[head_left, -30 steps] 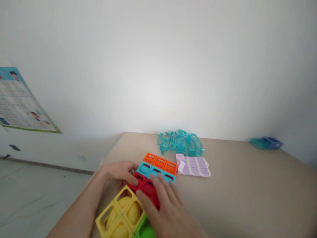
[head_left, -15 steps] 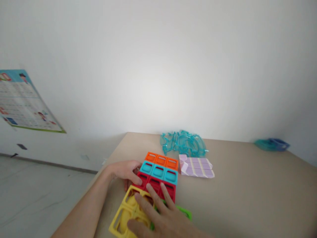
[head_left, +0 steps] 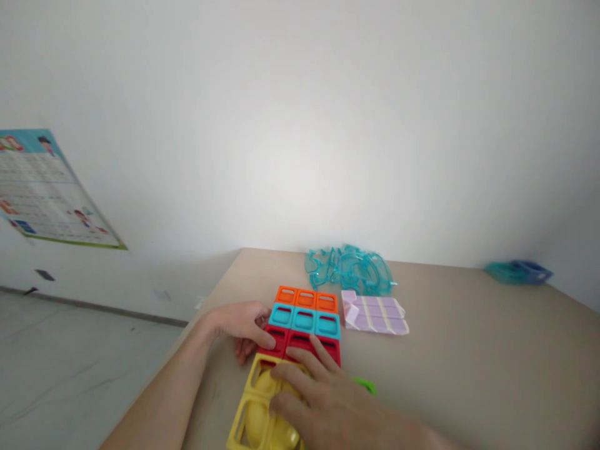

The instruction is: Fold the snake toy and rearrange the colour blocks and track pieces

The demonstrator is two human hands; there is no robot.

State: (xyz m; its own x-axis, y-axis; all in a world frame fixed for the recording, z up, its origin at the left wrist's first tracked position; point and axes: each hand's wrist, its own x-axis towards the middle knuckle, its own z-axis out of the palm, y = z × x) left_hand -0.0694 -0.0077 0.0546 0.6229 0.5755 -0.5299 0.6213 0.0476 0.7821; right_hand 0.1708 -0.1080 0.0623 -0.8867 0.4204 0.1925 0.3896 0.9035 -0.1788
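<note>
My left hand lies at the left side of a row of joined plastic frames, its thumb pressed on the red frame and its other fingers curled by the edge. Beyond the red one are a light-blue frame and an orange frame. Nearer to me sits a yellow frame with rounded yellow shapes inside. My right hand reaches over the yellow and red frames, fingers spread, fingertips resting on them. A bit of a green piece shows past my right hand; the rest is hidden.
Clear teal plastic parts lie by the wall. In front of them is a folded purple-and-white striped packet. Blue and teal items sit at the far right. The table's left edge drops to the floor. A poster hangs left.
My right hand and the yellow frame have shifted right, and the yellow frame is now more in line with the red one. The green piece is more covered. My left hand stays put.
</note>
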